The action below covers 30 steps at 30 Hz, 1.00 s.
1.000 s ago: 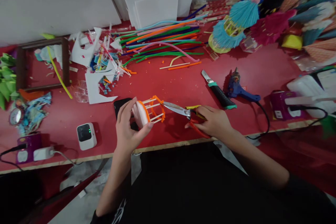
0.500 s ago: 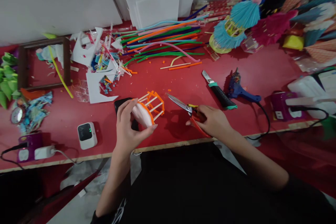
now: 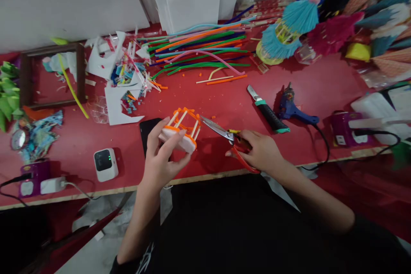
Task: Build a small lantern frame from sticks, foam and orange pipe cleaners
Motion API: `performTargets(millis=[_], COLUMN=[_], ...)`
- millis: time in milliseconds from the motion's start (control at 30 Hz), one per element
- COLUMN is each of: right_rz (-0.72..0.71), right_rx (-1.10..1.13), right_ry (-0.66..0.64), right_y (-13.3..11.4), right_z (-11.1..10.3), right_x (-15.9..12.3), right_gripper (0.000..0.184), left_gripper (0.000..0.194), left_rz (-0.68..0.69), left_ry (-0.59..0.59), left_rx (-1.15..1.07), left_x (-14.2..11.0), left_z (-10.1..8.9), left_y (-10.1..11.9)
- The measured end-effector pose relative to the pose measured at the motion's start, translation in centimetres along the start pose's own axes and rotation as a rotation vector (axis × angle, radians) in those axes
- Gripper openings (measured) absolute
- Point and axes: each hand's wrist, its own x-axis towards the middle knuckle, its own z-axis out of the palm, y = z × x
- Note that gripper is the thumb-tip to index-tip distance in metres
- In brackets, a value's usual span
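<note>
My left hand grips the white base of a small craft frame, tilted above the red table. Orange pipe cleaner rims the base, pale sticks rise from it, and an orange ring joins their far ends. In my right hand is a pair of scissors with red handles. Their blades look closed, and the tips point left, close to the frame's orange ring; I cannot tell whether they touch it. Partly behind my left hand lies a black phone.
A utility knife and a blue glue gun lie to the right. Pipe cleaners are heaped at the back, beside scraps. A small white device sits at left, and a blue paper-roofed model stands back right.
My left hand has turned the craft frame, so its white base now faces down toward me and its sticks point away. The scissors have shifted slightly left, nearer the ring.
</note>
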Motion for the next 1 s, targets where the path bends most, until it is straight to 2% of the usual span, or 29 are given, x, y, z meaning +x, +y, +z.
performTargets(millis=[233,667,867,1000], right_rz=[0.045,-0.013,-0.056,-0.066], right_rx=[-0.023,0.034,-0.001,-0.025], right_ry=[-0.003,0.038,0.065,0.039], right_y=[0.5,0.6,0.5,0.2], right_z=[0.3,0.2,0.2,0.2], right_x=[-0.3,-0.3,-0.5,-0.5], right_gripper=[0.061,0.058,0.060,0.058], left_gripper=[0.078,0.083,0.082,0.068], left_rz=[0.025,-0.007,-0.025,-0.110], left_ry=[-0.013,-0.062,-0.016,0.054], left_rx=[-0.026,-0.063,-0.104,-0.055], left_x=[-0.2,-0.3,-0.1,-0.2], left_z=[0.0,0.3,0.7,1.4], left_y=[-0.1,-0.3,-0.2,0.4])
